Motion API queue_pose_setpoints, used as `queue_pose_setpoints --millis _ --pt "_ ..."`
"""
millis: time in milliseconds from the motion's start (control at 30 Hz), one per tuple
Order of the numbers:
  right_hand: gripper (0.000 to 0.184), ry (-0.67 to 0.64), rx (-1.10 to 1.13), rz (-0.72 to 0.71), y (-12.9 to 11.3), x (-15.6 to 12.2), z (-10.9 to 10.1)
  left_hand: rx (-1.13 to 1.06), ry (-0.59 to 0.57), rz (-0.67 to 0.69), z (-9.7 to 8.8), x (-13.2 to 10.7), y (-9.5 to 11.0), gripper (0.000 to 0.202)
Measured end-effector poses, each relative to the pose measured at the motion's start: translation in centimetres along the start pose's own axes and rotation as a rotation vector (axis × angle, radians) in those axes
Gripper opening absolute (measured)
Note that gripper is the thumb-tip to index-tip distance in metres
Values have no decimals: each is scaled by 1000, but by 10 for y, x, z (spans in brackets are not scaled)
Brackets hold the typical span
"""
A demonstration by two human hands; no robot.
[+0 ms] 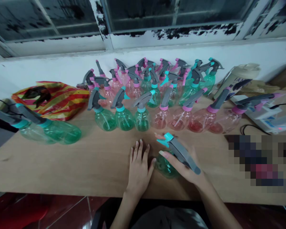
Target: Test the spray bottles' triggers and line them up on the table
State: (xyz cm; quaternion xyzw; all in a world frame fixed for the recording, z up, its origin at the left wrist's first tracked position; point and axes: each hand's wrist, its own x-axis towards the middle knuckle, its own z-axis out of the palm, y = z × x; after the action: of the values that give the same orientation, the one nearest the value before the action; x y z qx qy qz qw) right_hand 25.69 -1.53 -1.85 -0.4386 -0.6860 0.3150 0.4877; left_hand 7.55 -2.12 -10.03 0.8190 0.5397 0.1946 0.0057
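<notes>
My right hand (184,165) is wrapped round the neck of a green spray bottle (166,165) with a grey and turquoise trigger head. This bottle stands near the front of the wooden table (85,168), its lower part showing below my thumb. Flat on the tabletop, just left of the bottle, lies my left hand (140,168) with its fingers stretched out and nothing in it. Beyond both hands runs a row of spray bottles, among them a green one (142,122) and a pink one (180,120).
Several more pink and green spray bottles crowd against the wall. Two green bottles (62,132) stand at the left, near a red and yellow striped bag (62,101). At the right are a cream bag (240,78), a white power strip (264,122) with cables, and a blurred-out patch.
</notes>
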Motion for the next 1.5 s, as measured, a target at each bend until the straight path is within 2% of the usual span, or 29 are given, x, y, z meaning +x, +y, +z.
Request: queue_pose_setpoints --millis 600,733,900,1067,1233,1300,1400,1500 --pt "38 -6 -14 -12 -1 1 1 -9 5 -6 0 0 1 47" --pt "31 12 -58 -27 -2 3 1 3 -2 -14 1 0 1 46" --pt "11 69 -89 -49 0 4 3 -18 19 -22 2 0 1 43" --pt "10 79 -80 -29 1 1 4 -195 10 -60 -9 0 0 39" --pt "34 23 -30 -44 -3 2 1 -512 -31 -200 -29 -3 10 35" --pt "37 18 -31 -34 -6 3 -1 -609 -47 -229 -34 -6 16 35" --pt "38 26 -22 -20 -8 2 -1 -673 -54 -189 -40 -11 26 39" --pt "35 25 -21 -19 -9 2 1 -679 -46 -112 -43 -14 33 53"
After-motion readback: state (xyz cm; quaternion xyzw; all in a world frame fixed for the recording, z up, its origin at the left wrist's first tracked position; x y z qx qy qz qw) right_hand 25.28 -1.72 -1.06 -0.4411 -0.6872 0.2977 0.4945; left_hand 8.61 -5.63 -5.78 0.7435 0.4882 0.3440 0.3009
